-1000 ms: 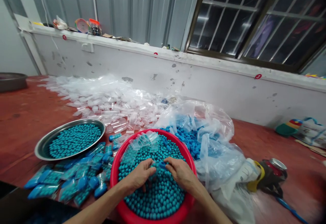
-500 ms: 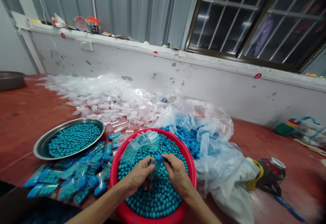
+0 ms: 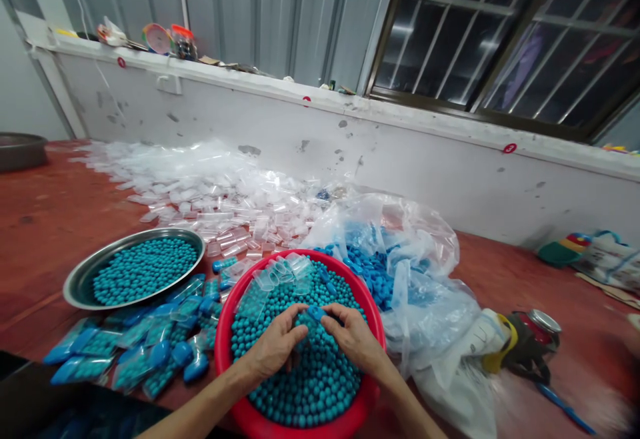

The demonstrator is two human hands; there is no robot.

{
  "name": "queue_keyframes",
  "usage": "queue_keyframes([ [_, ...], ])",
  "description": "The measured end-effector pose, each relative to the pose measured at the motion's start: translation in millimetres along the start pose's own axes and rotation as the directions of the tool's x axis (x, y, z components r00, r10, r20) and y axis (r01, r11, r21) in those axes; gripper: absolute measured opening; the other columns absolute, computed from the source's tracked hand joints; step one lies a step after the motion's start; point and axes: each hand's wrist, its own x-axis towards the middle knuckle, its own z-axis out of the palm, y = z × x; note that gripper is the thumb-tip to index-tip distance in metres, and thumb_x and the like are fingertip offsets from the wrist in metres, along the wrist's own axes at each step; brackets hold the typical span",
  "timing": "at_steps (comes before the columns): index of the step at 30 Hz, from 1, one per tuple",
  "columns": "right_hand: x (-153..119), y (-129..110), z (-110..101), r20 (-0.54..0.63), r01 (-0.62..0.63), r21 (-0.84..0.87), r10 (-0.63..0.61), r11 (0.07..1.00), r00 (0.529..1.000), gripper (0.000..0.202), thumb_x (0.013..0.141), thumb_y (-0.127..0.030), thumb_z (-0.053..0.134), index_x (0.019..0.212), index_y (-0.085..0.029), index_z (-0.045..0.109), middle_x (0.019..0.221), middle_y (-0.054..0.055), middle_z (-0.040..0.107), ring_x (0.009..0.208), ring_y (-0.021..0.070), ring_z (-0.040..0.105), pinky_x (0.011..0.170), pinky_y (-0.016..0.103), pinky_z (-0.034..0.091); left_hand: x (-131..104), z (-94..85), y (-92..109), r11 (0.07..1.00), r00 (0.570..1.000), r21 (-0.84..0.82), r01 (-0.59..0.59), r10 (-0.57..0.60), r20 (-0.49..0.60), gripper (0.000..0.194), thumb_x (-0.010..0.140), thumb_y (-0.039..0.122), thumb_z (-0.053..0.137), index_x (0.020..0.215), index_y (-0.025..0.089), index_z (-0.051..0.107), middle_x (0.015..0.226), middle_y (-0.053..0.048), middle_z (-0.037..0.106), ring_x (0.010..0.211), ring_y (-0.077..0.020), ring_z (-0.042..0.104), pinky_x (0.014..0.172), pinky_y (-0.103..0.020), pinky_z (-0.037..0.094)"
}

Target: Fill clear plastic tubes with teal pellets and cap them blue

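Note:
A red basin (image 3: 224, 332) full of teal beads (image 3: 305, 399) stands at the front. Over the beads, my right hand (image 3: 353, 340) pinches a blue cap (image 3: 316, 313) between thumb and fingers. My left hand (image 3: 280, 342) is closed at the cap's left side, its fingertips around a clear piece that is mostly hidden. Several clear plastic sleeves (image 3: 280, 272) lie on the beads at the basin's back rim. One loose blue cap (image 3: 331, 288) rests among the beads behind my right hand.
To the left are a metal tray (image 3: 75, 286) of teal beads and filled blue-capped packets (image 3: 160, 356). Behind lies a heap of clear sleeves (image 3: 225, 192). On the right are a plastic bag (image 3: 425, 292) with blue caps and a red-lidded jar (image 3: 544, 322).
My fingers have drawn closer together around the blue cap, which has tilted and shifted slightly. The view has moved a little.

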Motion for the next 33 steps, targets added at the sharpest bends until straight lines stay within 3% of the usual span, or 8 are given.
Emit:
queue_keyframes([
  [4, -1, -3, -3, 0.104, -0.037, -0.070, 0.045, 0.997, 0.994, 0.024, 0.084, -0.030, 0.041, 0.064, -0.017, 0.048, 0.053, -0.006, 0.040, 0.049, 0.0075, 0.036, 0.048, 0.019, 0.029, -3, -1.0, -1, 0.998, 0.999, 0.034, -0.047, 0.047, 0.016, 0.045, 0.078, 0.032, 0.046, 0.119, 0.020, 0.036, 0.065, 0.006, 0.049, 0.035, -0.0031, 0.042, 0.031, -0.014, 0.032],
  [9, -2, -11, -14, 0.214, 0.047, -0.262, 0.011, 0.964, 0.977, 0.028, 0.084, -0.028, 0.039, 0.058, -0.018, 0.037, 0.054, -0.006, 0.035, 0.051, 0.0072, 0.033, 0.048, 0.019, 0.025, -9, -0.1, 5, 0.999, 0.997, 0.043, -0.022, 0.019, 0.070, 0.049, 0.078, 0.031, 0.045, 0.123, 0.018, 0.033, 0.057, 0.008, 0.045, 0.033, -0.0037, 0.040, 0.031, -0.013, 0.030],
  [13, -1, -20, -22, 0.323, 0.081, -0.315, 0.027, 0.946, 0.946, 0.032, 0.084, -0.026, 0.036, 0.054, -0.018, 0.030, 0.052, -0.007, 0.026, 0.049, 0.0066, 0.027, 0.045, 0.020, 0.020, -11, 5.9, 13, 1.000, 0.996, 0.016, -0.011, 0.010, 0.090, 0.051, 0.077, 0.033, 0.046, 0.124, 0.016, 0.032, 0.054, 0.008, 0.044, 0.032, -0.0036, 0.036, 0.030, -0.014, 0.027],
  [18, -4, -20, -21, 0.294, 0.098, -0.330, 0.003, 0.939, 0.956, 0.033, 0.085, -0.027, 0.035, 0.054, -0.018, 0.028, 0.054, -0.006, 0.024, 0.050, 0.0066, 0.026, 0.045, 0.020, 0.019, -13, 16.4, 19, 1.000, 1.000, 0.001, 0.005, -0.005, -0.028, 0.046, 0.077, 0.031, 0.043, 0.120, 0.015, 0.038, 0.049, 0.010, 0.036, 0.032, -0.0042, 0.028, 0.031, -0.016, 0.025],
  [20, -7, -16, -19, 0.299, 0.096, -0.314, 0.002, 0.944, 0.954, 0.032, 0.084, -0.027, 0.036, 0.055, -0.018, 0.029, 0.054, -0.006, 0.024, 0.050, 0.0067, 0.026, 0.045, 0.020, 0.019, -15, 17.8, 19, 0.998, 0.999, 0.063, -0.019, 0.022, -0.046, 0.041, 0.076, 0.028, 0.045, 0.116, 0.017, 0.044, 0.053, 0.008, 0.040, 0.036, -0.0041, 0.030, 0.035, -0.016, 0.027],
  [23, -11, -10, -19, 0.342, 0.076, -0.263, 0.020, 0.962, 0.939, 0.030, 0.084, -0.026, 0.037, 0.055, -0.018, 0.030, 0.055, -0.006, 0.024, 0.051, 0.0067, 0.026, 0.045, 0.019, 0.021, -19, 17.4, 16, 0.991, 0.999, 0.131, -0.036, 0.038, -0.013, 0.038, 0.076, 0.026, 0.046, 0.114, 0.019, 0.047, 0.059, 0.007, 0.045, 0.038, -0.0039, 0.036, 0.038, -0.016, 0.030],
  [28, -15, -7, -21, 0.361, 0.018, -0.223, 0.066, 0.975, 0.930, 0.031, 0.084, -0.026, 0.035, 0.055, -0.019, 0.028, 0.052, -0.007, 0.023, 0.048, 0.0065, 0.023, 0.044, 0.020, 0.019, -21, 20.6, 11, 0.999, 0.998, 0.028, 0.027, -0.029, 0.062, 0.047, 0.078, 0.034, 0.043, 0.121, 0.020, 0.036, 0.055, 0.009, 0.039, 0.031, -0.0037, 0.035, 0.031, -0.016, 0.027],
  [33, -17, -8, -15, 0.297, 0.111, -0.341, -0.005, 0.934, 0.955, 0.033, 0.084, -0.025, 0.034, 0.053, -0.018, 0.027, 0.053, -0.006, 0.024, 0.050, 0.0067, 0.025, 0.046, 0.021, 0.019, -20, 28.3, 14, 0.999, 0.997, 0.027, 0.021, -0.019, -0.081, 0.039, 0.076, 0.030, 0.046, 0.113, 0.019, 0.045, 0.054, 0.009, 0.038, 0.030, -0.0017, 0.027, 0.030, -0.015, 0.024],
])
